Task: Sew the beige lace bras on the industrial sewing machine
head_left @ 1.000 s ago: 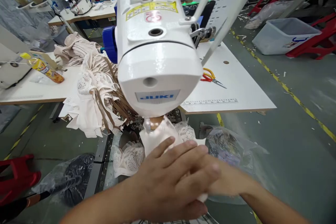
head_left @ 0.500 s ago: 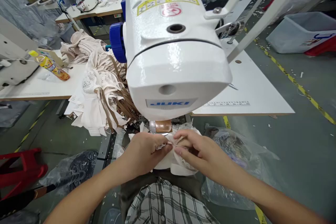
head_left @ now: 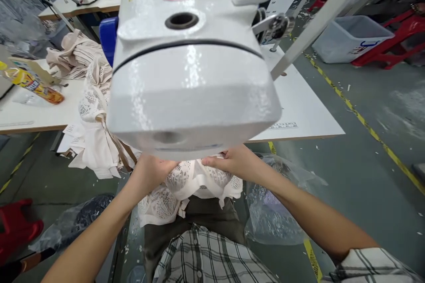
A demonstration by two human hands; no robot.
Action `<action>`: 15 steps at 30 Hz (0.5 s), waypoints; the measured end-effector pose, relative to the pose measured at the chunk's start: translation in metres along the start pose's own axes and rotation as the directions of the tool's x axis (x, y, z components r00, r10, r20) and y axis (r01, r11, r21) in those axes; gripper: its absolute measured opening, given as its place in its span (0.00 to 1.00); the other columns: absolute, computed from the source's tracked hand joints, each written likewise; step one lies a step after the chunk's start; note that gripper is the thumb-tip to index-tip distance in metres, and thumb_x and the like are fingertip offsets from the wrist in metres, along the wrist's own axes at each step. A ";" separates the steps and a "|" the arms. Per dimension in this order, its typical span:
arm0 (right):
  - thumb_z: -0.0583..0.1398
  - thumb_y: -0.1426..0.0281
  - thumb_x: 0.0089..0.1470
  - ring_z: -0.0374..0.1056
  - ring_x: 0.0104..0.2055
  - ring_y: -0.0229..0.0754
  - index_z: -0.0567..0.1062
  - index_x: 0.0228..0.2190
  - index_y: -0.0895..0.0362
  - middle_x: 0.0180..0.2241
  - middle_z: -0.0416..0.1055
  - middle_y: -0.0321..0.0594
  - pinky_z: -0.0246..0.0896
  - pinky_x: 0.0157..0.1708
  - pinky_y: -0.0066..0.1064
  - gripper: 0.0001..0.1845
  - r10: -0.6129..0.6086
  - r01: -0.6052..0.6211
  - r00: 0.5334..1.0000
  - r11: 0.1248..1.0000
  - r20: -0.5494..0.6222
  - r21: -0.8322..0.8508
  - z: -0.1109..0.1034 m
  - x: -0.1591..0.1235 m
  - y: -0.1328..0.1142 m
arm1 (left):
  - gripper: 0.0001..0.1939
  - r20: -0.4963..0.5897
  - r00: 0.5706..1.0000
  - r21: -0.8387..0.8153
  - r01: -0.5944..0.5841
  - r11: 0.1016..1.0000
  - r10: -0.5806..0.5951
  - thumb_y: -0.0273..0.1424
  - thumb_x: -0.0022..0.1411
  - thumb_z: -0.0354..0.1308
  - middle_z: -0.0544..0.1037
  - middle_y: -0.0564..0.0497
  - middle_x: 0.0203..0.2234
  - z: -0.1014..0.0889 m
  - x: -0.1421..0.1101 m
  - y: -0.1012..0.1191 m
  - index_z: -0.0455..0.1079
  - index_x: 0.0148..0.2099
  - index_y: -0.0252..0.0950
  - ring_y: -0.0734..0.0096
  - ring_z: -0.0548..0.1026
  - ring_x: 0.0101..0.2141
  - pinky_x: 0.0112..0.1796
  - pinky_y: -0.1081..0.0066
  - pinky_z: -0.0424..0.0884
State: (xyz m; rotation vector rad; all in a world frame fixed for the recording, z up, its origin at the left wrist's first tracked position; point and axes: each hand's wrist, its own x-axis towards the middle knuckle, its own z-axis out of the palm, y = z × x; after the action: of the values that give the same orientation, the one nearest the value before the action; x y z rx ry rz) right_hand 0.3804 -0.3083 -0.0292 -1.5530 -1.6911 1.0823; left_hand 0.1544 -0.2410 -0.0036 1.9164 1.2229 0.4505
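A pale lace bra (head_left: 200, 181) hangs between my two hands, under the front end of a white sewing machine (head_left: 192, 93). My left hand (head_left: 151, 172) grips the bra at its left side, the fingertips hidden behind the machine head. On the right, my right hand (head_left: 229, 161) pinches the fabric between thumb and fingers near the centre; its fingers are partly covered by the machine. Lace cups drape down over my lap. The needle area is out of sight behind the machine head.
A heap of similar bras (head_left: 96, 110) with brown straps lies at the left. A drink bottle (head_left: 33, 86) rests on the left table. On the floor are a plastic bag (head_left: 275, 212), a grey tub (head_left: 348, 40) and red stools (head_left: 395, 40). A ruler (head_left: 282, 125) lies on the right tabletop.
My hands have moved apart and farther under the machine head; the bra is now spread with its lace cups showing. The camera view has shifted closer to the machine.
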 end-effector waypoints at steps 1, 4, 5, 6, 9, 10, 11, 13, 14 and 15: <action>0.63 0.60 0.56 0.70 0.31 0.43 0.78 0.29 0.54 0.27 0.74 0.35 0.58 0.30 0.31 0.11 -0.007 0.007 1.000 1.000 0.004 0.003 -0.001 0.002 0.001 | 0.17 0.019 1.000 0.001 -0.020 1.000 0.020 0.46 0.56 0.61 0.65 0.53 0.15 -0.001 0.003 0.003 0.69 0.25 0.39 0.65 0.70 0.26 0.24 0.73 0.64; 0.63 0.60 0.56 0.71 0.33 0.44 0.78 0.28 0.53 0.25 0.73 0.36 0.62 0.35 0.34 0.11 -0.038 0.038 0.999 0.999 0.008 0.010 -0.003 0.008 0.004 | 0.21 0.050 0.997 -0.010 -0.058 0.998 0.058 0.50 0.64 0.52 0.67 0.50 0.16 -0.005 0.010 0.006 0.70 0.27 0.41 0.61 0.73 0.30 0.29 0.68 0.70; 0.63 0.60 0.57 0.71 0.34 0.45 0.77 0.28 0.53 0.25 0.73 0.36 0.64 0.37 0.35 0.11 -0.051 0.051 0.999 0.999 0.003 0.009 -0.003 0.010 0.005 | 0.22 0.038 0.997 -0.017 -0.062 0.998 0.062 0.50 0.66 0.49 0.66 0.49 0.16 -0.005 0.012 0.005 0.69 0.27 0.41 0.60 0.73 0.30 0.30 0.67 0.71; 0.63 0.60 0.57 0.71 0.35 0.46 0.77 0.29 0.53 0.25 0.73 0.36 0.64 0.39 0.36 0.11 -0.062 0.062 0.998 0.998 -0.005 0.008 -0.003 0.012 0.006 | 0.23 0.022 0.997 -0.022 -0.067 0.997 0.068 0.50 0.66 0.48 0.66 0.49 0.16 -0.006 0.014 0.002 0.68 0.26 0.42 0.59 0.74 0.31 0.31 0.66 0.71; 0.63 0.59 0.55 0.71 0.35 0.46 0.77 0.30 0.53 0.26 0.73 0.36 0.65 0.42 0.39 0.10 -0.073 0.074 0.997 0.997 -0.021 0.003 -0.003 0.016 0.009 | 0.22 -0.020 0.996 -0.016 -0.084 0.996 0.084 0.50 0.64 0.51 0.66 0.48 0.18 -0.006 0.018 -0.009 0.65 0.25 0.41 0.57 0.74 0.34 0.35 0.64 0.72; 0.63 0.59 0.55 0.71 0.34 0.46 0.77 0.31 0.53 0.26 0.73 0.36 0.66 0.41 0.38 0.11 -0.077 0.077 0.997 0.997 -0.018 0.002 -0.004 0.017 0.010 | 0.21 -0.030 0.996 -0.009 -0.085 0.996 0.084 0.50 0.63 0.53 0.66 0.49 0.19 -0.006 0.019 -0.012 0.65 0.26 0.41 0.57 0.74 0.35 0.36 0.64 0.72; 0.63 0.58 0.55 0.70 0.33 0.46 0.77 0.31 0.53 0.27 0.73 0.37 0.66 0.39 0.38 0.12 -0.083 0.083 0.996 0.997 -0.013 -0.001 -0.004 0.018 0.011 | 0.20 -0.037 0.996 -0.003 -0.084 0.996 0.083 0.50 0.62 0.55 0.67 0.49 0.19 -0.006 0.019 -0.014 0.65 0.26 0.41 0.57 0.74 0.36 0.36 0.64 0.73; 0.63 0.57 0.55 0.70 0.33 0.45 0.77 0.30 0.53 0.27 0.74 0.37 0.65 0.37 0.36 0.13 -0.100 0.100 0.995 0.995 -0.009 -0.016 -0.004 0.019 0.013 | 0.20 -0.054 0.996 0.002 -0.070 0.998 0.070 0.49 0.61 0.56 0.67 0.48 0.20 -0.006 0.018 -0.017 0.64 0.25 0.41 0.57 0.74 0.36 0.36 0.64 0.72; 0.62 0.56 0.55 0.69 0.33 0.45 0.76 0.30 0.54 0.28 0.74 0.38 0.65 0.37 0.36 0.14 -0.107 0.107 0.994 0.994 -0.010 -0.024 -0.005 0.020 0.014 | 0.21 -0.066 0.996 0.001 -0.060 0.998 0.059 0.49 0.62 0.55 0.67 0.48 0.21 -0.006 0.018 -0.018 0.62 0.24 0.40 0.57 0.73 0.36 0.36 0.64 0.72; 0.62 0.56 0.55 0.69 0.33 0.45 0.76 0.30 0.54 0.28 0.74 0.37 0.65 0.36 0.36 0.14 -0.115 0.114 0.993 0.993 -0.015 -0.030 -0.005 0.020 0.015 | 0.22 -0.082 0.995 0.001 -0.052 0.999 0.052 0.49 0.62 0.54 0.67 0.48 0.21 -0.005 0.018 -0.018 0.60 0.23 0.40 0.57 0.73 0.36 0.36 0.64 0.72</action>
State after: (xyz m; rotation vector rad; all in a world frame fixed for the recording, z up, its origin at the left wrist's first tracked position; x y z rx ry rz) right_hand 0.3891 -0.2877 -0.0418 -1.4594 -1.7689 0.9879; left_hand 0.1484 -0.2193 -0.0169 1.9495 1.2273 0.5617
